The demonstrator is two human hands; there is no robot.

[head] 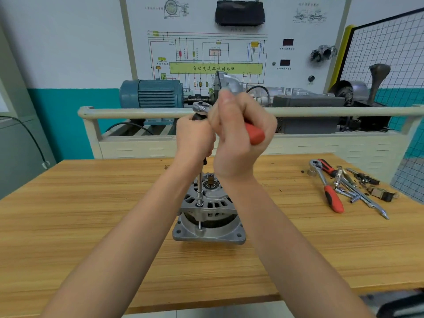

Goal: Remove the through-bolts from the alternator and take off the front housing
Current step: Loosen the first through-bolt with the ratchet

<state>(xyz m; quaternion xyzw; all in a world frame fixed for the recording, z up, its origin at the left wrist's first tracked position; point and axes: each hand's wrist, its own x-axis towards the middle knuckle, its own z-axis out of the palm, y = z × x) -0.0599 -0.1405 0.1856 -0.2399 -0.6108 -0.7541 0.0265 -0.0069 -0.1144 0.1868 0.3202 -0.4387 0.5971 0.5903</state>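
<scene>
**Two hands on one ratchet, one alternator below**

One alternator stands upright on the wooden table, shaft end up, resting on its square flanged base. Two hands work above it with one tool. The left hand has its grip wrapped round the upper part of a long extension bar, just under the ratchet head. The right hand has its grip curled round the ratchet's red handle, whose end sticks out past the palm to the right.

The alternator lies directly below both grips, well apart from the hands themselves. The extension bar runs straight down from the left hand to a socket seated on a through-bolt at the near-left edge of the ribbed upper housing; the bolt's shank shows below in the gap above the base.

To the right on the table lie two more ratchets with red-and-black handles, among a loose heap of chrome bars and small dark parts; their exact number cannot be told. Both forearms cross the near side of the table and hide part of the alternator's flanks. Behind the table stands a training rig with a blue motor and a wiring-diagram board.
</scene>
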